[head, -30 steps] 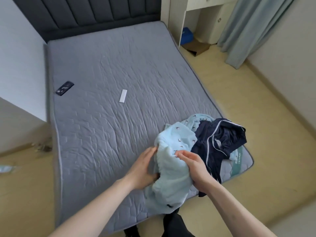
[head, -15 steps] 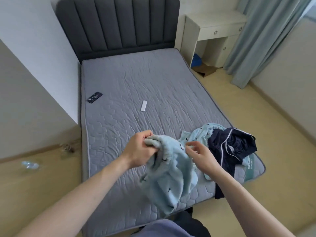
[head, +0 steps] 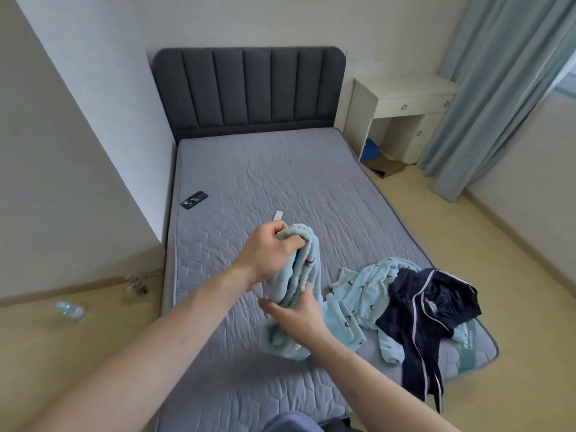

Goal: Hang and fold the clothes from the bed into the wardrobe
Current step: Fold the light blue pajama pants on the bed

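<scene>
The left hand (head: 268,254) has lifted the light blue garment (head: 299,275) higher off the bed (head: 280,169) — fingers clenched on its top, right hand (head: 299,319) loosely cupping below, other clothes (head: 405,300) right — shaking out, unfolded.

A grey quilted bed (head: 249,188) carries a dark phone (head: 194,200), a small white remote (head: 277,215) — and pale blue pyjamas (head: 367,285) under a navy garment (head: 433,304).

White desk (head: 405,98) (drawered) between dark headboard (head: 249,92) and curtain (head: 498,88).
</scene>
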